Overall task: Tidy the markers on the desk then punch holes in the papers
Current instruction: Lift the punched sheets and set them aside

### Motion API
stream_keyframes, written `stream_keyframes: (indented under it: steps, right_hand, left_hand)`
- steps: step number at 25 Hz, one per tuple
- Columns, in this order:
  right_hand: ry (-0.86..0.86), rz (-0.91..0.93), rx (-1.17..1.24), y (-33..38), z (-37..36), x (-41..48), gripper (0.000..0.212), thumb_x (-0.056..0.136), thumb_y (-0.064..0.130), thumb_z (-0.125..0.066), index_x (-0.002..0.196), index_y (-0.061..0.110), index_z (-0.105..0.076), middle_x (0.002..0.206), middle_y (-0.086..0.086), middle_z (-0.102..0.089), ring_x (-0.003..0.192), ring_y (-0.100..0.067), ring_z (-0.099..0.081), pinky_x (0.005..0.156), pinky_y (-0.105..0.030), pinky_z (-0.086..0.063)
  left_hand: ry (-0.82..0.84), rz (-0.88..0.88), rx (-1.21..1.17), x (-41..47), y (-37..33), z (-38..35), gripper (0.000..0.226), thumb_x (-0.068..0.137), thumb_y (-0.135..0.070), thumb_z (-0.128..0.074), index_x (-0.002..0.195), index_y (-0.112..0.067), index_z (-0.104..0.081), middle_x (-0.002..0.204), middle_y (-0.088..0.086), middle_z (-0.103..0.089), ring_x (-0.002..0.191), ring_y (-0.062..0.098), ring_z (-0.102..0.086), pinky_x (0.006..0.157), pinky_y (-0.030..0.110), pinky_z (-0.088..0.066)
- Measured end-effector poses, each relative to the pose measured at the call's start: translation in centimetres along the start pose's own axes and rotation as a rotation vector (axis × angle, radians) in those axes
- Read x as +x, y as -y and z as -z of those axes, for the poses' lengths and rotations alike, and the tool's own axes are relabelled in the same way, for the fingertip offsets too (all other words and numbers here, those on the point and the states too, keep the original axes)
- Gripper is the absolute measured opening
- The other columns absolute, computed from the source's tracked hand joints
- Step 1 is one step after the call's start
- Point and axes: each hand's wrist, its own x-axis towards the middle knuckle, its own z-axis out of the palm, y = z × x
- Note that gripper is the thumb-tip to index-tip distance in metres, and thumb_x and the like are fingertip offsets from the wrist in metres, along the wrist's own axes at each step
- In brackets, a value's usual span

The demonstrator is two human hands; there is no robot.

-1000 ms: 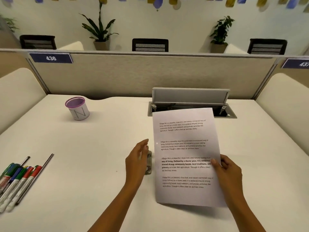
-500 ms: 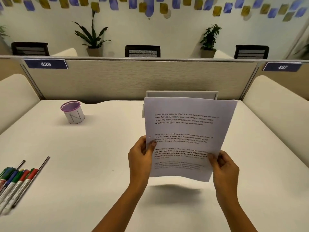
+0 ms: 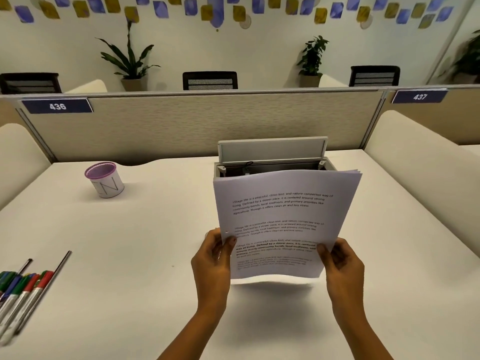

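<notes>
Head view: blue labels (image 3: 57, 106) beyond the hands read "436" and "437". The stack of printed papers (image 3: 283, 211), starting "Village life is a peaceful", is held above the white surface (image 3: 130, 242). The left hand (image 3: 211, 263) pinches its left edge beside a punched hole (image 3: 226, 232), and the right hand (image 3: 340, 268) grips the right edge. Markers (image 3: 18, 289) lie far left of the left hand.

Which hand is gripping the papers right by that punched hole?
The left hand: it pinches the papers just below the hole; the right hand holds the opposite edge.
</notes>
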Motion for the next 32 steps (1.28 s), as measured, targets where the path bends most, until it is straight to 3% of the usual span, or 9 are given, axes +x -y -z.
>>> stream_keyframes:
  steps: [5, 8, 15, 20, 22, 24, 26, 29, 32]
  right_hand:
    - [0.016, -0.071, -0.060, -0.9, -0.1, -0.6, 0.011, 0.091, 0.012, -0.060, 0.087, 0.022, -0.063, 0.087, 0.003, -0.072, 0.084, -0.018, -0.066, 0.069, -0.020, -0.049]
    - [0.023, -0.048, -0.058, -0.9, -0.2, -0.6, 0.014, 0.091, 0.013, -0.059, 0.086, 0.025, -0.063, 0.086, 0.008, -0.072, 0.082, -0.009, -0.067, 0.064, -0.015, -0.052]
    - [0.076, -0.104, -0.114, -2.1, -0.1, -0.6, 0.013, 0.091, 0.008, -0.060, 0.089, 0.020, -0.064, 0.091, 0.004, -0.073, 0.088, -0.020, -0.067, 0.074, -0.022, -0.052]
    - [0.075, 0.093, -0.233, 0.7, 0.5, 0.8, 0.020, 0.092, 0.011, -0.057, 0.084, 0.028, -0.062, 0.079, 0.011, -0.069, 0.073, -0.009, -0.062, 0.059, -0.010, -0.048]
    - [0.092, 0.206, -0.338, 2.4, 1.0, 1.8, 0.019, 0.092, 0.009, -0.057, 0.085, 0.026, -0.062, 0.077, 0.009, -0.068, 0.071, -0.009, -0.061, 0.058, -0.011, -0.045]
    - [0.137, 0.350, -0.474, 4.5, 1.5, 2.7, 0.017, 0.091, 0.002, -0.057, 0.087, 0.017, -0.063, 0.078, 0.004, -0.068, 0.068, -0.011, -0.059, 0.058, -0.009, -0.043]
    - [0.207, 0.509, -0.592, 6.7, 1.7, 3.4, 0.011, 0.091, 0.004, -0.056, 0.087, 0.011, -0.065, 0.079, 0.000, -0.068, 0.063, -0.005, -0.059, 0.061, -0.003, -0.042]
    - [0.360, 0.613, -0.693, 9.5, 1.1, 3.6, 0.020, 0.086, 0.021, -0.052, 0.088, 0.007, -0.066, 0.081, -0.003, -0.069, 0.065, -0.006, -0.059, 0.061, -0.004, -0.044]
    - [0.474, 0.685, -0.789, 11.0, 0.3, 3.6, 0.013, 0.082, 0.016, -0.066, 0.091, 0.007, -0.066, 0.086, -0.008, -0.071, 0.069, -0.017, -0.065, 0.065, -0.014, -0.049]
  left_hand:
    - [0.013, 0.010, 0.169, -0.5, 1.7, 1.0, 0.013, 0.086, -0.017, -0.062, 0.098, -0.020, -0.066, 0.097, -0.011, -0.071, 0.089, 0.016, -0.067, 0.070, 0.009, -0.053]
    - [0.006, -0.047, 0.183, -0.3, 1.4, 1.5, 0.015, 0.085, -0.026, -0.060, 0.098, -0.025, -0.066, 0.095, -0.018, -0.071, 0.088, 0.012, -0.067, 0.070, 0.010, -0.053]
    - [0.082, 0.090, 0.237, -0.5, 2.9, 2.6, 0.014, 0.087, -0.014, -0.063, 0.099, -0.018, -0.068, 0.099, -0.007, -0.073, 0.090, 0.014, -0.068, 0.086, 0.032, -0.056]
    - [0.071, 0.074, 0.053, 1.9, 1.1, 4.5, 0.034, 0.085, -0.004, -0.064, 0.113, -0.023, -0.060, 0.110, -0.006, -0.071, 0.101, 0.006, -0.067, 0.083, 0.015, -0.053]
    - [0.081, 0.068, 0.019, 3.5, 0.0, 5.3, 0.049, 0.084, -0.004, -0.063, 0.128, -0.022, -0.050, 0.127, -0.005, -0.062, 0.114, 0.005, -0.060, 0.094, 0.020, -0.050]
    - [0.059, -0.018, 0.135, 4.9, -1.2, 6.0, 0.064, 0.081, -0.016, -0.066, 0.139, -0.022, -0.039, 0.142, -0.009, -0.047, 0.127, 0.003, -0.047, 0.105, 0.024, -0.040]
    - [0.056, -0.140, 0.282, 5.7, -2.7, 6.3, 0.077, 0.078, -0.033, -0.069, 0.145, -0.027, -0.030, 0.149, -0.018, -0.033, 0.132, -0.007, -0.033, 0.103, 0.011, -0.030]
    - [0.188, -0.280, 0.388, 5.8, -4.4, 6.0, 0.060, 0.080, -0.039, -0.066, 0.135, -0.040, -0.040, 0.132, -0.035, -0.040, 0.114, -0.024, -0.042, 0.082, -0.007, -0.035]
    - [0.226, -0.258, 0.350, 4.7, -4.7, 5.3, 0.025, 0.080, -0.034, -0.062, 0.101, -0.046, -0.055, 0.089, -0.038, -0.062, 0.071, -0.007, -0.066, 0.060, 0.000, -0.046]
